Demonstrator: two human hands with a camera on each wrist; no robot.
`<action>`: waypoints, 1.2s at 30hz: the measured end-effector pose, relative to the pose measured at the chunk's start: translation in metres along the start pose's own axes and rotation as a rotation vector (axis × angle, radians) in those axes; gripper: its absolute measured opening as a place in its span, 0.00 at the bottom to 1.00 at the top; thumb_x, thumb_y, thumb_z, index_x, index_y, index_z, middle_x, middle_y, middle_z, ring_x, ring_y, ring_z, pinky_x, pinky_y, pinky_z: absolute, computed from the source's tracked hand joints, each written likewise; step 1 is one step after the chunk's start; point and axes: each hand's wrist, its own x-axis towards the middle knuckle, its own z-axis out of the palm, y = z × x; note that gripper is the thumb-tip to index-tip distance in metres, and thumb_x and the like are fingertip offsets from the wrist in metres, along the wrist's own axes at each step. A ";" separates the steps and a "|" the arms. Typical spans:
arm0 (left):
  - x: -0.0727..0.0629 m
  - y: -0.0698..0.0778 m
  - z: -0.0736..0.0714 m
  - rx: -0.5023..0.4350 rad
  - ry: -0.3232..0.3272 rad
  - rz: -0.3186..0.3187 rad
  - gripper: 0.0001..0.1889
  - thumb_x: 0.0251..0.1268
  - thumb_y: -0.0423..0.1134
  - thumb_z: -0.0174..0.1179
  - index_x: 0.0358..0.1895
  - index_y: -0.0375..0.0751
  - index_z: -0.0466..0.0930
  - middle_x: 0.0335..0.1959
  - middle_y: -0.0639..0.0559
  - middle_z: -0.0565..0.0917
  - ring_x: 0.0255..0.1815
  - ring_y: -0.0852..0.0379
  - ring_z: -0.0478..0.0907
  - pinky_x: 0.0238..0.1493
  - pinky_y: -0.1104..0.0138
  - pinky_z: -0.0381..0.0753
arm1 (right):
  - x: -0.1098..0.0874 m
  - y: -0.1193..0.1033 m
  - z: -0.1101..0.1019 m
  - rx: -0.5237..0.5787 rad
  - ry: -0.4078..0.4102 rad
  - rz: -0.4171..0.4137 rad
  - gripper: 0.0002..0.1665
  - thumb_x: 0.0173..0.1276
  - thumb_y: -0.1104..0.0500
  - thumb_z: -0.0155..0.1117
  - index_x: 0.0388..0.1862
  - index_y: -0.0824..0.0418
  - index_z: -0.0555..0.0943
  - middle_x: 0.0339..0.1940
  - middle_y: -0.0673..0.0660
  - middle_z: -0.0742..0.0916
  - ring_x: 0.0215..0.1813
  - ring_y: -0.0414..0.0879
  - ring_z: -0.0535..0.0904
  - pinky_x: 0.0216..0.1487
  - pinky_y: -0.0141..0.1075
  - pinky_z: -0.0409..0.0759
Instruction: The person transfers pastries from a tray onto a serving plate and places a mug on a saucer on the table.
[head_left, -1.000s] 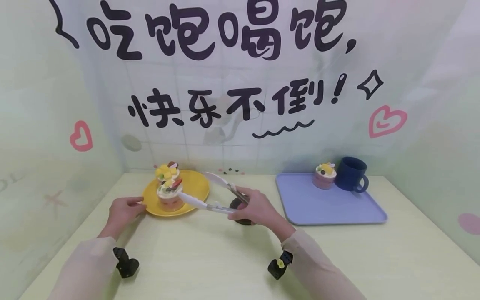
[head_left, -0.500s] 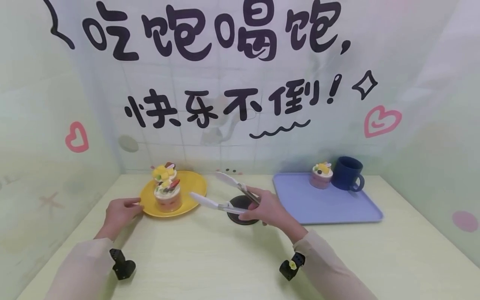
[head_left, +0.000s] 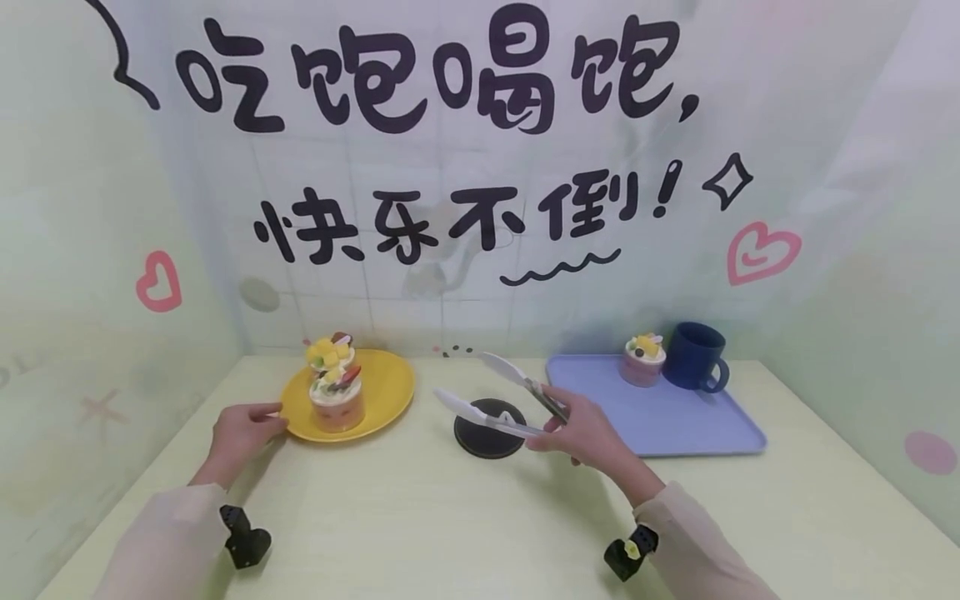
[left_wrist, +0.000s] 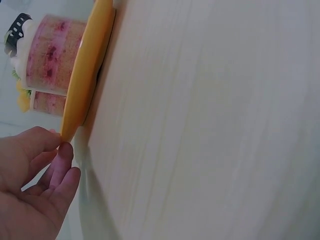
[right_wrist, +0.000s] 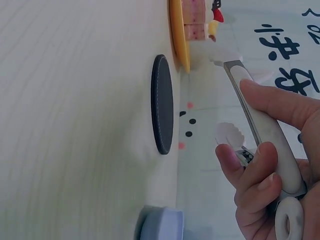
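Tongs (head_left: 480,415) gape in the curled fingers of the right hand (head_left: 588,433), tips toward ten o'clock near the coaster (head_left: 487,443), while the left hand (head_left: 242,435) pinches the plate (head_left: 390,400) at its eight o'clock rim. On it stand two desserts (head_left: 337,408); farther off, at one o'clock on the tray (head_left: 660,429), a mug (head_left: 692,360).

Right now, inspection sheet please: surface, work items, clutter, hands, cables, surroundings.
Surface: pale wood-grain tabletop.
Work items: yellow plate bearing two fruit-topped dessert cups; tongs, jaws apart, nothing between them.
Clutter: round black coaster, lying flat; lavender-blue tray with third dessert cup and navy mug.
Hands: left hand pinches the yellow plate's edge; right hand holds the tongs.
Cables: nothing seen.
Surroundings: printed backdrop with black Chinese lettering.
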 end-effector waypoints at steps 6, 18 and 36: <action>0.002 0.000 0.001 -0.001 0.000 -0.012 0.25 0.61 0.35 0.55 0.57 0.19 0.66 0.49 0.25 0.74 0.46 0.38 0.75 0.37 0.63 0.81 | -0.005 0.012 -0.012 -0.039 0.037 0.030 0.49 0.44 0.58 0.76 0.67 0.59 0.65 0.24 0.52 0.81 0.10 0.41 0.64 0.10 0.33 0.66; 0.001 0.003 0.001 0.001 0.004 0.004 0.25 0.61 0.35 0.55 0.57 0.19 0.66 0.49 0.25 0.74 0.46 0.37 0.75 0.38 0.62 0.80 | -0.013 0.028 -0.037 -0.095 0.078 0.068 0.50 0.46 0.54 0.75 0.68 0.58 0.63 0.26 0.53 0.82 0.12 0.41 0.66 0.12 0.36 0.69; 0.000 0.002 0.001 -0.001 0.007 -0.011 0.25 0.61 0.35 0.55 0.56 0.19 0.66 0.48 0.26 0.76 0.47 0.36 0.74 0.36 0.63 0.81 | -0.036 0.054 -0.077 -0.099 0.133 0.133 0.53 0.48 0.51 0.74 0.69 0.66 0.58 0.31 0.57 0.84 0.10 0.42 0.65 0.12 0.36 0.69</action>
